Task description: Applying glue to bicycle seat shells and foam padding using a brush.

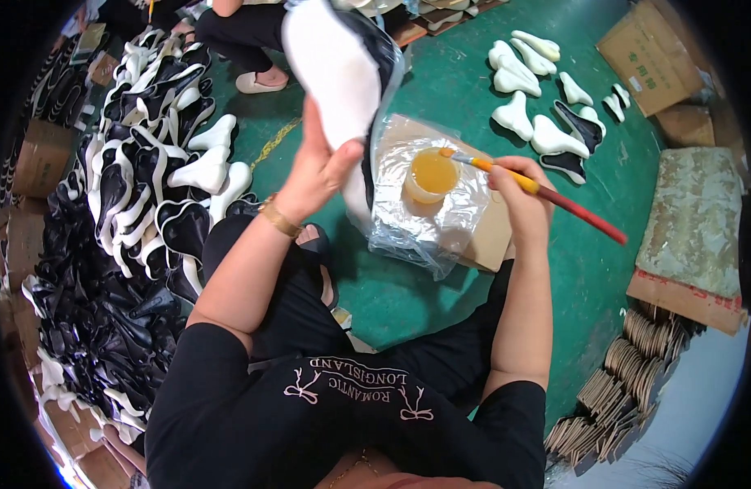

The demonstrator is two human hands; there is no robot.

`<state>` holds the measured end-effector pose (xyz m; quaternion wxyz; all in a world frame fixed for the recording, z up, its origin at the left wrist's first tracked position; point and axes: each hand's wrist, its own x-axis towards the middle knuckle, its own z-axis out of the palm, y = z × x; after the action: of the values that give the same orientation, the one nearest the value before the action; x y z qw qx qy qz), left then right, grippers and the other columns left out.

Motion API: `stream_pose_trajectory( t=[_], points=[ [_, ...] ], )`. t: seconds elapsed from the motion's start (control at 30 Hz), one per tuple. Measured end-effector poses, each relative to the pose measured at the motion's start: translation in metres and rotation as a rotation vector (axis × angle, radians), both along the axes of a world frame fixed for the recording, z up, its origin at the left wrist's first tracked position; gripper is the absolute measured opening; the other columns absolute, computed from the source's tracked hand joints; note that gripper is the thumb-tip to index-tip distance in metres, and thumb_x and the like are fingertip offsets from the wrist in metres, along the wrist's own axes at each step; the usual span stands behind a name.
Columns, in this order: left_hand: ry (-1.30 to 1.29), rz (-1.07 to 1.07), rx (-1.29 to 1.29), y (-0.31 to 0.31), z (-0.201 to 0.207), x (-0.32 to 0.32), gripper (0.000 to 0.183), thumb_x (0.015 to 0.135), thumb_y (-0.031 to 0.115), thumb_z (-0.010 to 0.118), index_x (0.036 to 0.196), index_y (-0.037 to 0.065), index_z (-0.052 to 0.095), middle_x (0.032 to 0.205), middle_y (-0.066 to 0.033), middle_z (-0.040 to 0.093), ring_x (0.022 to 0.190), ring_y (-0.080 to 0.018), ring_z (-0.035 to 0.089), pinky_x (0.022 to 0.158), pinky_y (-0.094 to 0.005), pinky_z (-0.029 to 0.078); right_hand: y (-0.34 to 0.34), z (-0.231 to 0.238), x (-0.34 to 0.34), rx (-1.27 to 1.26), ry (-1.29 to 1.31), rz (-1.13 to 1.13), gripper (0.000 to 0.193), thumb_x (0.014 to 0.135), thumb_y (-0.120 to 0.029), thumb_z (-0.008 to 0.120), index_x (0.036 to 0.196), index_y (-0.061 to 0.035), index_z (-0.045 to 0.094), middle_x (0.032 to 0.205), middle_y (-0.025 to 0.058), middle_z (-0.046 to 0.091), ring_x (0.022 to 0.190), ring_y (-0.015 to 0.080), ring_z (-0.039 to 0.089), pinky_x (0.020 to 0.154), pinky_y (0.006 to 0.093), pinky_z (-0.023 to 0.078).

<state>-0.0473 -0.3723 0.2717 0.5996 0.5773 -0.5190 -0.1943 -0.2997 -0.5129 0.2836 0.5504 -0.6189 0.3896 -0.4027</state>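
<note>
My left hand (318,175) is raised and grips a white bicycle saddle (331,69) with a dark edge on its right side. The saddle's upper end is cut off by the top of the view. In my right hand (524,191) is a glue brush (583,216) with a red and yellow handle. Its bristle end points left, over the rim of a clear cup (431,178) of amber liquid. I cannot tell whether the bristles touch the liquid. The cup stands on plastic film (392,232) spread over cardboard (488,244).
Left lie a heap of black-and-white saddle pieces (139,171) and a pile of black shells (98,334). Several white saddle pads (514,77) are on the green floor at far right. Cartons (653,57) and stacked flat pieces (612,391) line the right. Another person's foot (263,80) is ahead.
</note>
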Motion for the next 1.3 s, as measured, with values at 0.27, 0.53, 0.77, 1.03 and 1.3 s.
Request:
stream_pose_trajectory(
  t=[0.27,0.53,0.77,1.03,1.3],
  points=[
    [1.466,-0.659,-0.049,0.035,0.006,0.034,0.075,0.090,0.056,0.041,0.135,-0.004,0.037,0.133,-0.0267,0.044,0.118,-0.0395,0.049,0.105,-0.0498,0.038,0.002,-0.026,0.024,-0.378,0.412,0.075,0.012,0.075,-0.010,0.067,0.082,-0.0010,0.065,0.076,0.0077,0.065,0.067,0.0114,0.060,0.060,0.0248,0.048],
    [0.364,-0.013,0.518,0.022,0.012,-0.004,0.030,0.073,0.026,0.080,0.092,0.006,0.070,0.086,-0.0018,0.067,0.081,-0.0136,0.059,0.077,-0.0287,0.048,-0.001,0.010,0.005,0.045,-0.137,0.096,0.011,0.079,-0.005,0.066,0.087,0.0008,0.062,0.081,0.0044,0.063,0.074,0.0099,0.060,0.065,0.0226,0.049],
    [0.139,-0.164,0.401,0.009,0.010,-0.009,0.031,0.079,0.020,0.073,0.104,0.003,0.064,0.098,-0.0071,0.064,0.089,-0.0153,0.059,0.084,-0.0280,0.046,0.000,0.011,0.002,-0.336,0.192,0.116,0.007,0.078,-0.002,0.065,0.083,0.0016,0.061,0.080,0.0040,0.059,0.073,0.0104,0.059,0.063,0.0222,0.048],
    [0.878,-0.337,0.324,-0.003,-0.018,-0.016,0.034,0.081,0.015,0.068,0.112,0.002,0.059,0.109,-0.0108,0.060,0.098,-0.0186,0.057,0.090,-0.0297,0.043,0.002,0.012,0.003,-0.279,0.168,0.136,0.006,0.079,-0.003,0.062,0.081,0.0018,0.061,0.078,0.0045,0.060,0.067,0.0103,0.059,0.061,0.0223,0.048],
    [-0.303,-0.284,-0.092,-0.007,-0.019,-0.021,0.043,0.080,0.009,0.064,0.121,0.003,0.051,0.123,-0.0145,0.051,0.117,-0.0284,0.048,0.101,-0.0356,0.035,0.006,0.022,0.001,0.114,-0.100,0.117,0.007,0.079,-0.006,0.062,0.080,0.0010,0.061,0.070,0.0050,0.061,0.061,0.0105,0.059,0.058,0.0227,0.048]
  ],
)
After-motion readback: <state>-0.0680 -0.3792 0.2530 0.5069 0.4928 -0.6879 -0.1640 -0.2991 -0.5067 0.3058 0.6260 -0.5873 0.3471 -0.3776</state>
